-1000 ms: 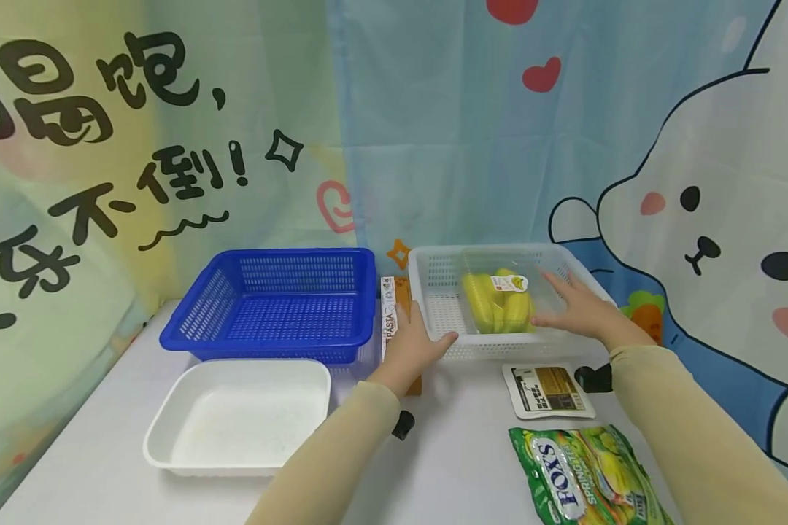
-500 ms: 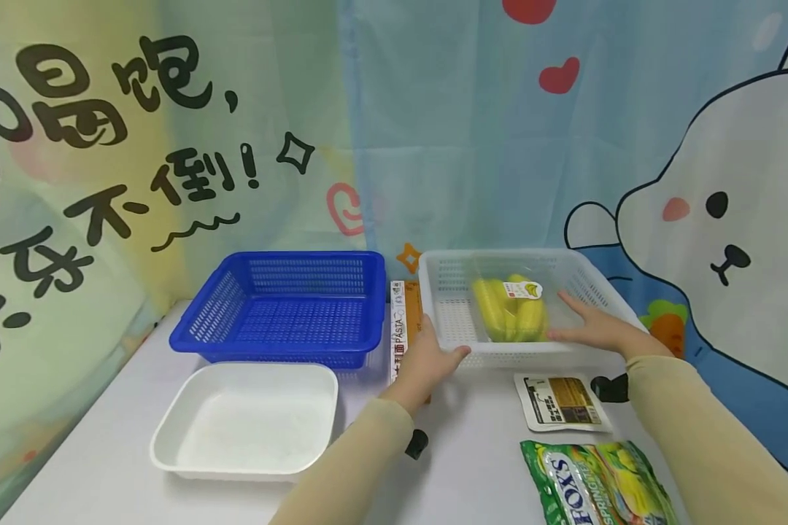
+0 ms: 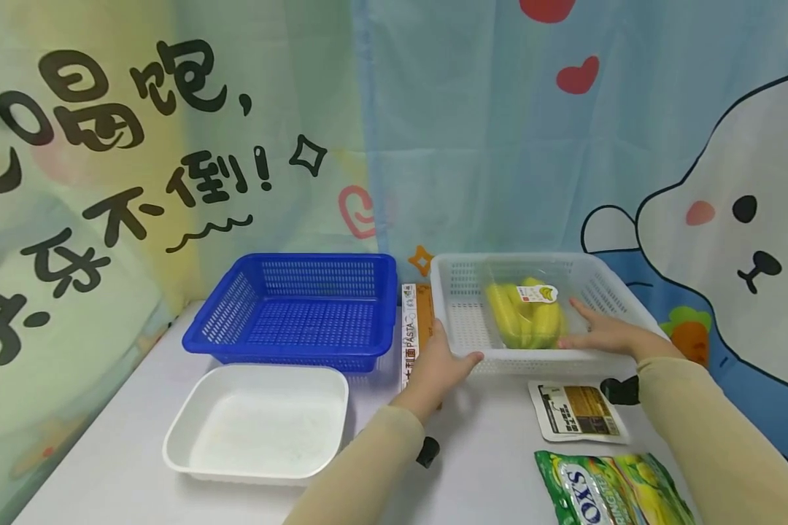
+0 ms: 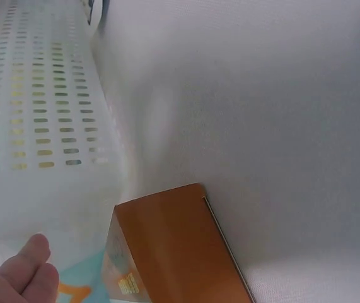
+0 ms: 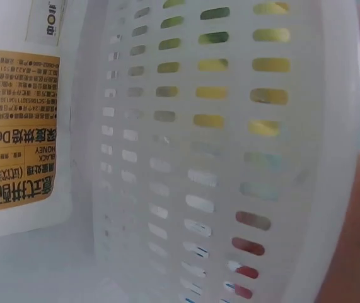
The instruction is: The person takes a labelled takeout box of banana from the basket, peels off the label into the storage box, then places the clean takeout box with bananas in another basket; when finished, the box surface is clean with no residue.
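In the head view, my left hand [image 3: 441,370] is at the left front corner of a white perforated basket [image 3: 460,355], thumb spread away from the fingers. Right beside it stands an upright orange-brown pasta box [image 3: 409,332]; its brown side [image 4: 173,246] fills the lower left wrist view. My right hand [image 3: 607,337] reaches over the basket's front right rim, fingers spread beside a clear plastic pack of bananas [image 3: 528,321] with a white sticker. The pack leans inside the basket. In the right wrist view the basket wall [image 5: 148,189] partly hides my right hand [image 5: 356,208].
A blue perforated basket [image 3: 302,354] stands at the back left, with a shallow white tray [image 3: 256,470] in front. Near my right forearm lie a flat white-and-brown pouch [image 3: 579,412] and a green Fox's candy bag [image 3: 613,488]. A printed curtain [image 3: 473,146] hangs behind the table.
The head view has turned left, so everything sits farther right in it. My right hand has come slightly lower beside the banana pack. The pack and basket keep their places relative to each other.
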Tool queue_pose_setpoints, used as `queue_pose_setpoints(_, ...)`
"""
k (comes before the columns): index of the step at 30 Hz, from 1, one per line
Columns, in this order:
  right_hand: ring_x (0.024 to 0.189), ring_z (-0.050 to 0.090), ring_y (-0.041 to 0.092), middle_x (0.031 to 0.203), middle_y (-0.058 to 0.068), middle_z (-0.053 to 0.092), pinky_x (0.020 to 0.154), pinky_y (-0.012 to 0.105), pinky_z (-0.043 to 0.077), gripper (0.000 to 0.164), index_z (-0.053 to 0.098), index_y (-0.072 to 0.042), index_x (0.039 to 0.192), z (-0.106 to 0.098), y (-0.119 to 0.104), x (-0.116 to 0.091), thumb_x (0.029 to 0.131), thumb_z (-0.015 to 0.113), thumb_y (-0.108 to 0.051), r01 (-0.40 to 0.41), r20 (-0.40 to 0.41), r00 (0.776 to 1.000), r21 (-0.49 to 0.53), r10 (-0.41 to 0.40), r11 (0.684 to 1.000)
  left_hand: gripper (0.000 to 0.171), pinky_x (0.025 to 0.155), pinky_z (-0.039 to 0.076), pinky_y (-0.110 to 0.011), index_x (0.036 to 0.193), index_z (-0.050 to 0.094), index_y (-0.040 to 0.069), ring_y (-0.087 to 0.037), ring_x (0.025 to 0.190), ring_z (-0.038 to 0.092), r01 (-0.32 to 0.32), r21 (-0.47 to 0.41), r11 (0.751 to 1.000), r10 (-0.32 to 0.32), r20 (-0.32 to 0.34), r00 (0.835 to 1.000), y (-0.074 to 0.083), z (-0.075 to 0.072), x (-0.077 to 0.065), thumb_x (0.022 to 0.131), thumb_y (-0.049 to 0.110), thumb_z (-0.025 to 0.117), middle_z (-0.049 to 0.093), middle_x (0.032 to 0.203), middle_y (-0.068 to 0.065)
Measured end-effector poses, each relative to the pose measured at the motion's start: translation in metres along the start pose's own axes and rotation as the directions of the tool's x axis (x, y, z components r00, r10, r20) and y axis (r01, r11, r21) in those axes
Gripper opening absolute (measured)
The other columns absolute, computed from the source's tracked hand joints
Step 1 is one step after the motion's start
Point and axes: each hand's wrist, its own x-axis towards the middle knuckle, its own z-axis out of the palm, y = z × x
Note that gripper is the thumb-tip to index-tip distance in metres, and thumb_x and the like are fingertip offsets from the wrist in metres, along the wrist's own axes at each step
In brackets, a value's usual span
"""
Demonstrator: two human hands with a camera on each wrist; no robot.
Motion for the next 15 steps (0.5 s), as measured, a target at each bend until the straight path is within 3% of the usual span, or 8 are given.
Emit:
queue_pose_setpoints(7, 0.117, 0.032, 0.059, 0.136, 0.044, 0.017, 0.089, 0.069, 0.031, 0.110, -0.007, 0.002, 0.143, 0.0002, 0.0002, -0.0018, 0.076, 0.064, -0.051, 0.036, -0.096, 0.994, -0.081, -0.043, 0.996, 0.101, 0.100, 0.039, -0.043, 0.146, 0.007, 0.007, -0.026, 0.125, 0.045, -0.012, 0.000, 1.000, 0.012, -0.007, 1.000, 0.0000, 0.0001, -0.0020, 0.077, 0.054, 0.063, 0.037, 0.143, -0.015)
queue_pose_setpoints(15, 0.113, 0.039, 0.057, 0.137, 0.041, 0.023, 0.087, 0.067, 0.035, 0.105, 0.006, 0.002, 0.144, -0.0009, 0.0008, -0.0011, 0.076, 0.065, -0.051, 0.076, -0.180, 0.978, -0.171, -0.107, 0.982, 0.101, 0.098, 0.041, -0.044, 0.146, 0.008, 0.006, -0.027, 0.121, 0.048, -0.028, -0.005, 1.000, 0.028, -0.017, 0.999, -0.0018, 0.0010, -0.0012, 0.077, 0.054, 0.063, 0.040, 0.141, -0.016)
